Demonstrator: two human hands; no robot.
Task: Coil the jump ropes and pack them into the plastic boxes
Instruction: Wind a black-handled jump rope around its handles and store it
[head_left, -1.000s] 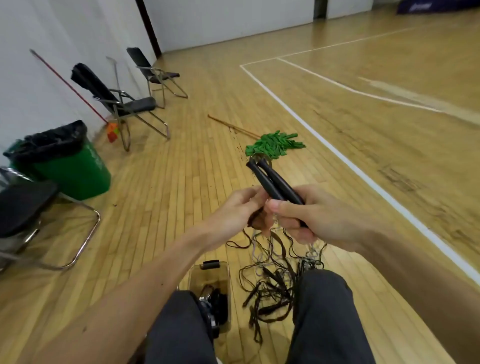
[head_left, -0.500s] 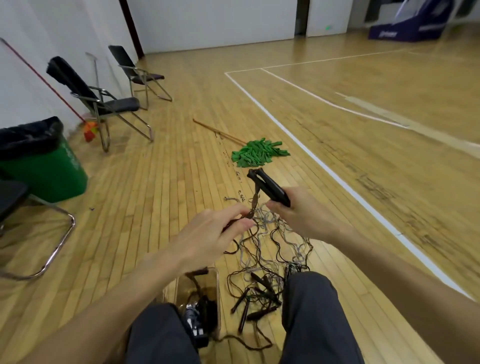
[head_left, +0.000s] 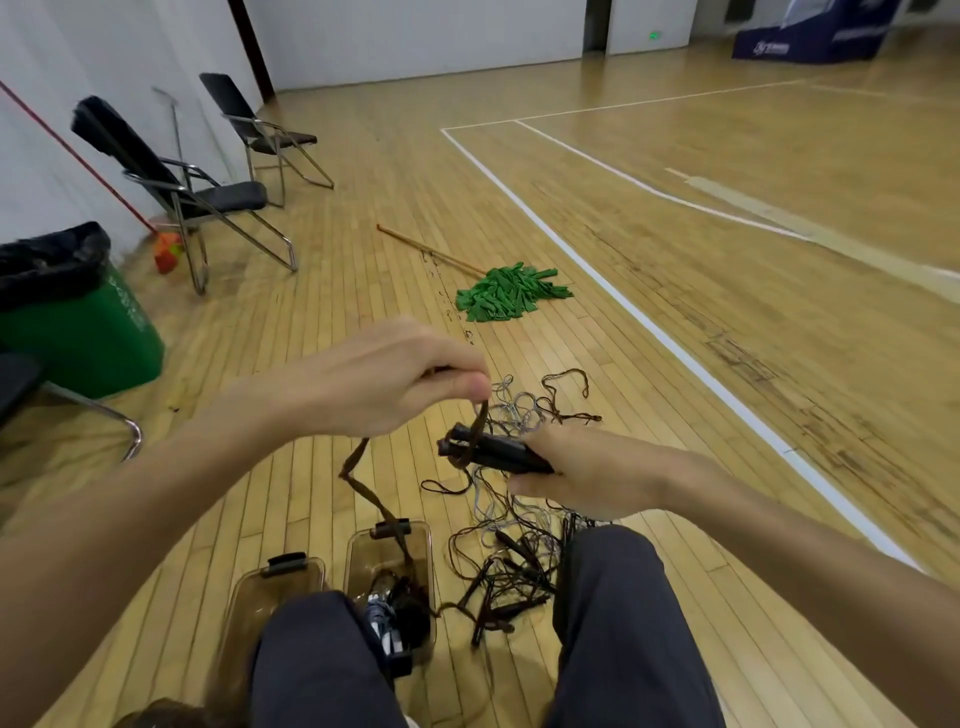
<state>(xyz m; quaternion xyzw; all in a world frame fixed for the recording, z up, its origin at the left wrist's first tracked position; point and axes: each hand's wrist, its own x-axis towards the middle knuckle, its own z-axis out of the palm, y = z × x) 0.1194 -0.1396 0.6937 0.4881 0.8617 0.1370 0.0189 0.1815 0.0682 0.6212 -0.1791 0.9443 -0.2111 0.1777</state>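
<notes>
My right hand (head_left: 587, 475) grips two black jump rope handles (head_left: 493, 453) held together, pointing left. My left hand (head_left: 384, 379) is raised above them and pinches the brown rope (head_left: 363, 478), which runs from the handles up to my fingers and trails down over the floor. A tangled pile of jump ropes (head_left: 519, 545) lies on the floor by my right knee. Two clear plastic boxes stand between my knees: the right box (head_left: 389, 551) holds dark coiled ropes, the left box (head_left: 275, 582) is partly hidden by my left leg.
A green mop (head_left: 511, 293) with a wooden stick lies on the wooden floor ahead. A green bin (head_left: 78, 312) with a black bag stands at the left, near two folding chairs (head_left: 208, 192) along the wall. A white court line (head_left: 675, 343) runs to the right.
My left hand has lifted up and left, pulling the brown rope taut away from the handles. My right hand lowered the handles and turned them sideways. The camera tilted down, showing a second box.
</notes>
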